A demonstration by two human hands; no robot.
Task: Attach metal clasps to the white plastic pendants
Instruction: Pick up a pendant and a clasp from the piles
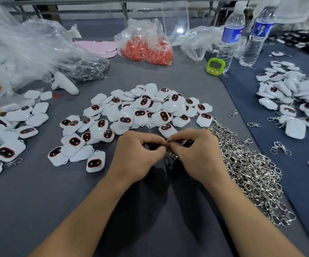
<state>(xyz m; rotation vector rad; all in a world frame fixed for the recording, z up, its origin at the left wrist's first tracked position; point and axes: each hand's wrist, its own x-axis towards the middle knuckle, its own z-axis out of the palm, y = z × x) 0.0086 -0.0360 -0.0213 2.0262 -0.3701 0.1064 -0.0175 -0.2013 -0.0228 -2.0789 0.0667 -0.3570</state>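
Observation:
My left hand [140,154] and my right hand [192,153] meet fingertip to fingertip over the grey table. Together they pinch the small ring of a metal clasp [169,145], whose hook end hangs in the shadow below. A pendant seems tucked under my right fingers, mostly hidden. A heap of white plastic pendants [142,108] with dark red-rimmed faces lies just beyond my hands. A long pile of loose metal clasps [250,173] runs along the right of my right hand.
Pendants with clasps on lie at the left [7,138]; another pendant pile lies at the right [294,101]. At the back are a bag of orange parts [146,47], clear bags [29,49], a green timer [216,66], two water bottles [229,34] and a white controller [64,84].

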